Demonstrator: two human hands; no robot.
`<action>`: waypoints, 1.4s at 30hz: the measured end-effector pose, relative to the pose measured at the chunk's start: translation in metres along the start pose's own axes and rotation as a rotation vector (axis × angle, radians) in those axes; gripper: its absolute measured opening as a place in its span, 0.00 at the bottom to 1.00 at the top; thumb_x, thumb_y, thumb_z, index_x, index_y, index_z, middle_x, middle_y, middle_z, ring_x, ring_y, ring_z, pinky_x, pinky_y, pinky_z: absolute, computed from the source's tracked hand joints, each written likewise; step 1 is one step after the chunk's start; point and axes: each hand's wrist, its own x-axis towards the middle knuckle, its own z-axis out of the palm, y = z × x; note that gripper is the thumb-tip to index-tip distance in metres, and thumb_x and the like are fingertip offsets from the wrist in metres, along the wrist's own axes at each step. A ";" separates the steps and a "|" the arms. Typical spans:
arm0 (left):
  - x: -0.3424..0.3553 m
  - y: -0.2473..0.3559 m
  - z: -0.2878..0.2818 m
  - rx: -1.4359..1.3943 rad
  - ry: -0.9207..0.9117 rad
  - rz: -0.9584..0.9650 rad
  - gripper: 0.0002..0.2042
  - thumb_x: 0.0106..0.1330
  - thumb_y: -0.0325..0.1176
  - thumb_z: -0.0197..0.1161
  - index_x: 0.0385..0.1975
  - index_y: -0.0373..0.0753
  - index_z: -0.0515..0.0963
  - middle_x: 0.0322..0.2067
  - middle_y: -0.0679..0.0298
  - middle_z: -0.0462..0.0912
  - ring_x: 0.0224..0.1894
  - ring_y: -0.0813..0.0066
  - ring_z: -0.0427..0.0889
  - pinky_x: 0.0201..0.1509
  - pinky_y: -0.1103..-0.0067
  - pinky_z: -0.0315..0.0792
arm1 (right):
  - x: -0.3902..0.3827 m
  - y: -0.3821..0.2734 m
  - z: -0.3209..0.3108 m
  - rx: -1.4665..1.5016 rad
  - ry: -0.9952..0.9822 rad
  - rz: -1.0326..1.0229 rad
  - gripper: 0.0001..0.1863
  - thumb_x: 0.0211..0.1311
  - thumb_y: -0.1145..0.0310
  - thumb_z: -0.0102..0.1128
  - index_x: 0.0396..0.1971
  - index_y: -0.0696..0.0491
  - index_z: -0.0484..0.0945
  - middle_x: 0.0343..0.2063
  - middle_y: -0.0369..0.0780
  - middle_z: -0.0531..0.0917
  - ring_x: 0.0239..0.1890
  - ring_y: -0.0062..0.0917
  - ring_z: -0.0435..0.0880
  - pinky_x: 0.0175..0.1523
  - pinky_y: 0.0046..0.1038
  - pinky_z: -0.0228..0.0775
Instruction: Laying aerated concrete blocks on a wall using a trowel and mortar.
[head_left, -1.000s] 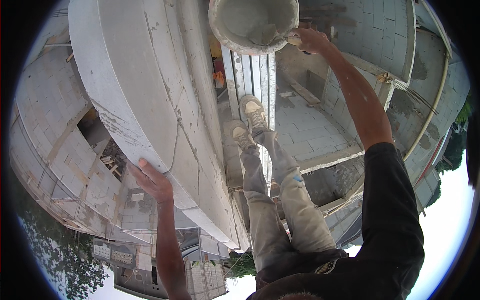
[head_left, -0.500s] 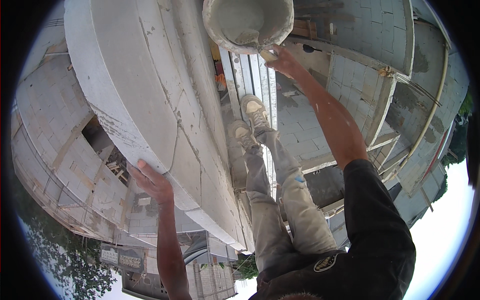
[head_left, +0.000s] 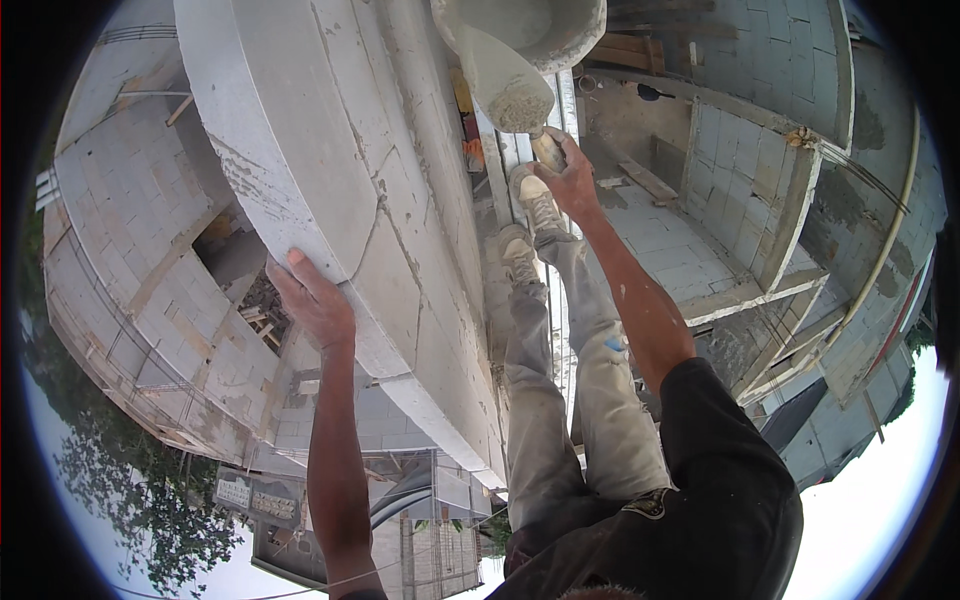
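Observation:
My right hand point(head_left: 570, 180) is closed around the short handle of a trowel point(head_left: 508, 88). The trowel's broad grey blade points up and left, with a rough patch of wet mortar near the handle end. It overlaps the near rim of a mortar-crusted bucket point(head_left: 592, 45) at the top of the view; how much mortar the bucket holds is hard to see. My left hand point(head_left: 315, 305) lies over the outer edge of a pale block wall point(head_left: 290, 130), thumb and fingers stretched out, holding nothing.
Below my shoes point(head_left: 540, 205) run narrow metal planks point(head_left: 565, 110). To the right, unfinished block walls point(head_left: 740, 200) and concrete beams lie lower down. Far left, another block wall has an opening with timber scraps point(head_left: 265, 315) inside. A long pipe point(head_left: 893, 215) curves along the right.
My right hand has drawn the trowel up out of the bucket and toward me, so its blade now shows. My left hand stays on the wall edge. The whole view has shifted slightly.

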 end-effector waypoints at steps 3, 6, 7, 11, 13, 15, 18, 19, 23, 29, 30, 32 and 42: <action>0.003 -0.005 0.001 0.042 0.048 0.127 0.28 0.76 0.51 0.42 0.52 0.24 0.67 0.46 0.39 0.73 0.46 0.50 0.74 0.53 0.64 0.66 | -0.060 -0.005 0.008 -0.059 -0.014 0.042 0.32 0.52 0.73 0.72 0.58 0.51 0.68 0.50 0.42 0.79 0.51 0.33 0.81 0.57 0.31 0.72; 0.003 -0.008 0.000 -0.033 0.034 0.083 0.29 0.76 0.51 0.42 0.54 0.24 0.66 0.47 0.40 0.74 0.48 0.50 0.74 0.55 0.64 0.66 | -0.116 0.002 0.031 -0.086 -0.087 0.096 0.30 0.54 0.71 0.70 0.57 0.49 0.67 0.50 0.44 0.79 0.52 0.38 0.81 0.56 0.35 0.73; 0.004 -0.009 -0.002 -0.026 0.029 0.091 0.29 0.76 0.51 0.42 0.54 0.24 0.66 0.47 0.40 0.74 0.48 0.50 0.74 0.55 0.64 0.66 | -0.131 0.004 0.045 -0.121 -0.152 0.116 0.29 0.56 0.70 0.68 0.57 0.48 0.66 0.51 0.45 0.78 0.53 0.41 0.81 0.55 0.37 0.73; 0.004 -0.013 0.000 0.082 0.054 0.131 0.31 0.76 0.53 0.42 0.55 0.24 0.65 0.48 0.38 0.75 0.49 0.49 0.77 0.54 0.63 0.68 | -0.170 0.004 0.090 -0.125 -0.233 0.282 0.27 0.59 0.68 0.65 0.58 0.47 0.66 0.53 0.46 0.77 0.51 0.46 0.80 0.54 0.41 0.73; 0.006 -0.007 0.003 0.097 0.057 0.138 0.31 0.76 0.54 0.42 0.55 0.24 0.65 0.48 0.38 0.75 0.49 0.49 0.76 0.54 0.64 0.68 | -0.180 0.004 0.115 -0.111 -0.043 0.071 0.27 0.61 0.68 0.64 0.59 0.46 0.66 0.52 0.45 0.78 0.48 0.48 0.80 0.52 0.43 0.73; 0.002 -0.006 0.003 0.015 0.056 0.112 0.33 0.75 0.56 0.42 0.55 0.24 0.66 0.49 0.38 0.74 0.49 0.49 0.76 0.55 0.64 0.68 | -0.179 -0.009 0.133 -0.102 -0.036 0.064 0.28 0.60 0.70 0.63 0.61 0.46 0.65 0.50 0.44 0.77 0.47 0.46 0.81 0.49 0.42 0.74; 0.004 -0.015 0.004 0.030 0.045 0.074 0.34 0.74 0.58 0.41 0.54 0.23 0.66 0.49 0.40 0.72 0.51 0.52 0.73 0.58 0.64 0.65 | -0.166 -0.051 0.146 -0.263 -0.108 0.105 0.32 0.58 0.74 0.61 0.64 0.47 0.63 0.46 0.43 0.75 0.44 0.41 0.82 0.44 0.39 0.77; 0.005 -0.015 0.002 0.033 0.045 0.082 0.34 0.74 0.58 0.41 0.54 0.23 0.66 0.49 0.40 0.72 0.51 0.52 0.73 0.58 0.64 0.65 | -0.162 -0.067 0.147 -0.424 -0.184 0.155 0.35 0.56 0.77 0.60 0.65 0.47 0.62 0.44 0.42 0.74 0.43 0.37 0.83 0.41 0.37 0.78; 0.006 -0.012 -0.001 0.073 0.070 0.088 0.34 0.74 0.58 0.41 0.55 0.24 0.66 0.48 0.39 0.76 0.48 0.50 0.77 0.54 0.63 0.69 | -0.184 -0.091 0.139 -0.511 -0.308 0.021 0.39 0.56 0.77 0.58 0.69 0.51 0.56 0.46 0.43 0.72 0.41 0.38 0.84 0.35 0.34 0.80; 0.006 -0.013 0.000 0.072 0.073 0.081 0.34 0.74 0.58 0.41 0.57 0.24 0.66 0.48 0.39 0.76 0.49 0.49 0.77 0.55 0.63 0.68 | -0.214 -0.059 0.064 -0.453 -0.508 -0.007 0.39 0.58 0.74 0.59 0.70 0.44 0.56 0.44 0.43 0.73 0.42 0.37 0.83 0.37 0.37 0.80; 0.004 -0.011 -0.001 0.065 0.064 0.068 0.35 0.74 0.58 0.41 0.57 0.24 0.66 0.49 0.39 0.75 0.50 0.49 0.76 0.55 0.63 0.68 | -0.208 -0.060 0.065 -0.448 -0.514 -0.001 0.39 0.58 0.74 0.59 0.70 0.44 0.56 0.44 0.43 0.73 0.42 0.37 0.83 0.37 0.37 0.80; 0.005 -0.009 -0.002 0.065 0.058 0.081 0.35 0.74 0.58 0.41 0.57 0.24 0.65 0.50 0.39 0.74 0.51 0.50 0.75 0.56 0.63 0.67 | -0.182 -0.060 0.078 -0.448 -0.225 -0.048 0.38 0.59 0.74 0.57 0.70 0.41 0.56 0.43 0.42 0.73 0.41 0.36 0.83 0.38 0.38 0.79; 0.002 -0.010 0.001 0.058 0.043 0.076 0.35 0.74 0.59 0.41 0.56 0.23 0.65 0.48 0.40 0.73 0.50 0.50 0.74 0.55 0.64 0.67 | -0.230 -0.047 0.102 -0.533 -0.548 0.048 0.40 0.59 0.72 0.59 0.71 0.44 0.53 0.44 0.45 0.74 0.39 0.38 0.85 0.40 0.38 0.80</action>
